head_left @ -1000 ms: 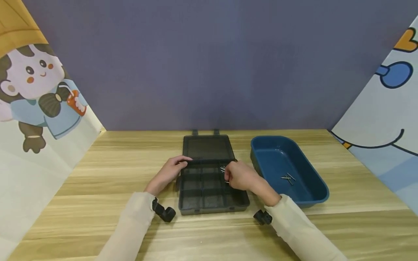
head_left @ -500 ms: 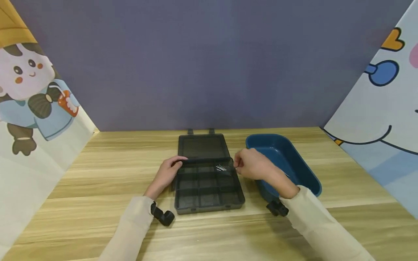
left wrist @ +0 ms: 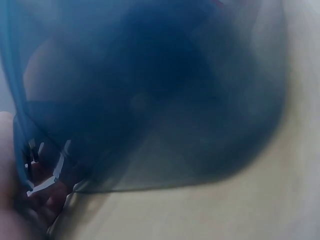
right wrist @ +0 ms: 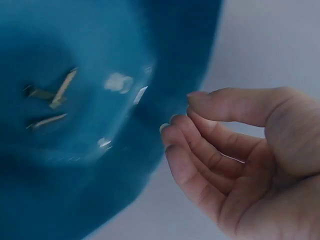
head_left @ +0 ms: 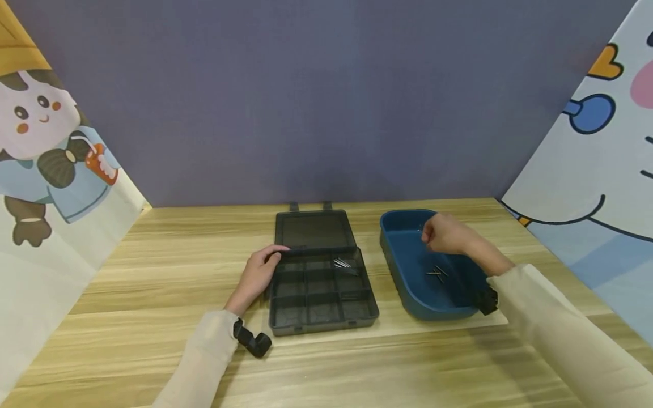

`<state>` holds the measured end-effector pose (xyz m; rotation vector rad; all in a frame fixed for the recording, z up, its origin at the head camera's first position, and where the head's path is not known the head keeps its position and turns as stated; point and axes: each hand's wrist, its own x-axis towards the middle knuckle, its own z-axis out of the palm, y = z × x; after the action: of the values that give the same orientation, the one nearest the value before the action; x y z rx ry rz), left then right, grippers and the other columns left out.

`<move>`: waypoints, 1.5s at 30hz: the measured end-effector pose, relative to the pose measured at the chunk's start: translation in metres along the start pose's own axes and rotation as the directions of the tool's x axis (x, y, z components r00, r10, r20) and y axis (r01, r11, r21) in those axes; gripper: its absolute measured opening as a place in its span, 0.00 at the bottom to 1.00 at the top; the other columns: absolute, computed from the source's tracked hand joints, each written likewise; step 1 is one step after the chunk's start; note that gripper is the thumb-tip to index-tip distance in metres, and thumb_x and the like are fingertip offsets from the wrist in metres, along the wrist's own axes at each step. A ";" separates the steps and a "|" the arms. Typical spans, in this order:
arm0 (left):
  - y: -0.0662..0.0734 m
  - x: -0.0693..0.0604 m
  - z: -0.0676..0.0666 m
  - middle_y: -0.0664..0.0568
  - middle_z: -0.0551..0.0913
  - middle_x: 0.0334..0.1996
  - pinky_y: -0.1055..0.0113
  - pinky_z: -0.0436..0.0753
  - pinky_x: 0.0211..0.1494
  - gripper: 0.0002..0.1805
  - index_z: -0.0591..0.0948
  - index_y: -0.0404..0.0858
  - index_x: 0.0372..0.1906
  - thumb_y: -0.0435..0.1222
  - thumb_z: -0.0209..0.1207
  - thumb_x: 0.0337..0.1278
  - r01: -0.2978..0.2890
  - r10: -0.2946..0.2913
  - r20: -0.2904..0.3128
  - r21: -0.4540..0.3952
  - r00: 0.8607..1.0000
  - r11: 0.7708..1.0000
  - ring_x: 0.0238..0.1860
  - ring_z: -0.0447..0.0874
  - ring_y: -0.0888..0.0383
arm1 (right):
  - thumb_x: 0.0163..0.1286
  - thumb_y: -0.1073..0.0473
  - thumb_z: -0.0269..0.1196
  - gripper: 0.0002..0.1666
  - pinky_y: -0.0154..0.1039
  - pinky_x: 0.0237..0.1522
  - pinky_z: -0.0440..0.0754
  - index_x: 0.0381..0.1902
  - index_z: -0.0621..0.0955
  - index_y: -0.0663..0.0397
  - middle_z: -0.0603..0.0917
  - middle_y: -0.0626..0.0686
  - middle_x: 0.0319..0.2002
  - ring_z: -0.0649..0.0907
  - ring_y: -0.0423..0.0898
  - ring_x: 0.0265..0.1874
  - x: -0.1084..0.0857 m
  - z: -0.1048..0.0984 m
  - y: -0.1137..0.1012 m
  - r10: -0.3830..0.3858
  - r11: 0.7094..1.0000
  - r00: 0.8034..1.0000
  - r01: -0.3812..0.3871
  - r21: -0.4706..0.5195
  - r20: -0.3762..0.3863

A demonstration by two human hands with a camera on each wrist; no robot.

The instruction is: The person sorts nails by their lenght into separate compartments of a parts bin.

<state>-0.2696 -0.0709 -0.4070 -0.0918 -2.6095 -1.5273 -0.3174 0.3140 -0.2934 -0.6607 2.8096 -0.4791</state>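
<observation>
My left hand point(head_left: 257, 275) grips the back left corner of a dark translucent compartment box point(head_left: 323, 327), whose lid point(head_left: 313, 228) lies folded back. Several thin silvery screws or nails point(head_left: 341, 263) lie in its back right compartment. Over the right back part of a blue bin point(head_left: 393, 266) hovers my right hand point(head_left: 449, 234). In the right wrist view its fingers are loosely curled, the thumb close to the fingertips, with nothing between them. A few brass-coloured screws point(right wrist: 64, 88) lie on the bin's floor, apart from the hand. The left wrist view is mostly blurred dark plastic.
Both containers stand on a wood-grain table point(head_left: 204, 226), the bin to the right of the box. A grey-purple panel point(head_left: 326, 102) rises behind the table. Cartoon-printed panels flank it on the left and right.
My right hand has moved from the box's back right compartment rightward to above the blue bin. My left hand stays at the box's corner. The head view has shifted slightly.
</observation>
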 end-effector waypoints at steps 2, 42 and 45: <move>-0.001 -0.001 0.000 0.53 0.63 0.17 0.63 0.67 0.39 0.16 0.80 0.41 0.54 0.34 0.45 0.71 0.003 -0.003 -0.006 -0.004 1.000 1.000 0.21 0.60 0.56 | 0.54 0.69 0.62 0.04 0.37 0.27 0.70 0.28 0.78 0.65 0.76 0.52 0.23 0.71 0.43 0.20 0.002 0.001 0.006 0.018 1.000 1.000 -0.017 -0.010 0.023; 0.000 -0.003 0.002 0.54 0.63 0.15 0.64 0.67 0.35 0.16 0.80 0.40 0.54 0.35 0.45 0.71 -0.013 0.012 -0.027 -0.015 1.000 1.000 0.18 0.58 0.58 | 0.55 0.66 0.67 0.19 0.31 0.21 0.75 0.13 0.71 0.47 0.77 0.48 0.17 0.75 0.39 0.19 0.027 0.008 0.029 0.173 0.984 0.917 -0.147 -0.100 0.358; 0.001 -0.003 0.002 0.55 0.62 0.13 0.64 0.67 0.32 0.16 0.80 0.41 0.55 0.35 0.45 0.71 -0.009 0.009 -0.023 -0.018 1.000 1.000 0.16 0.57 0.59 | 0.56 0.66 0.67 0.17 0.32 0.22 0.75 0.15 0.72 0.49 0.77 0.48 0.18 0.75 0.40 0.20 0.028 0.009 0.027 0.179 0.983 0.912 -0.154 -0.095 0.369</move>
<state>-0.2668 -0.0688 -0.4078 -0.0869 -2.5750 -1.5401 -0.3504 0.3215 -0.3149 -0.4595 2.4926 -0.2030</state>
